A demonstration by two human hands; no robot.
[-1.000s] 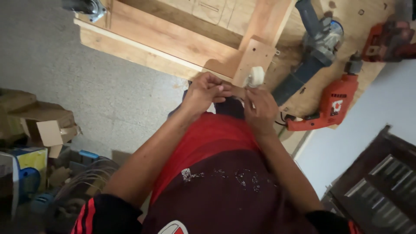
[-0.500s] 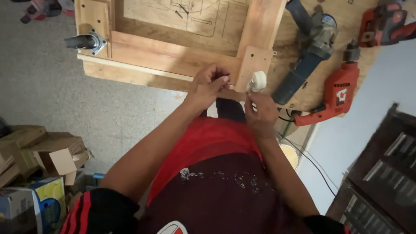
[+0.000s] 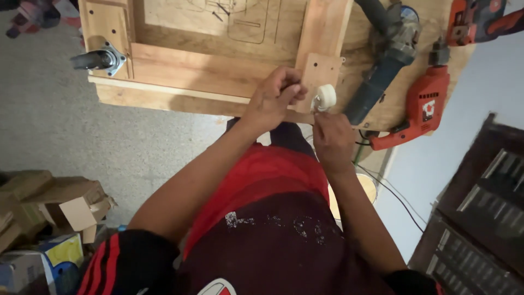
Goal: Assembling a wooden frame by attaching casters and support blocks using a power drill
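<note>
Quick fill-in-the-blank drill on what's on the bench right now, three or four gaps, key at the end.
1. Both hands, left hand and right hand, work at a small white ____ on a square wooden plate.
2. The electric drill at the right has a ____ body.
3. The metal caster sits at the frame's ____ corner in this view.

Missing words: wheel; red; left

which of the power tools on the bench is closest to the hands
The blue-grey angle grinder, lying just beside the white wheel at the right hand. The red drill lies farther right, the other red tool in the corner.
</note>
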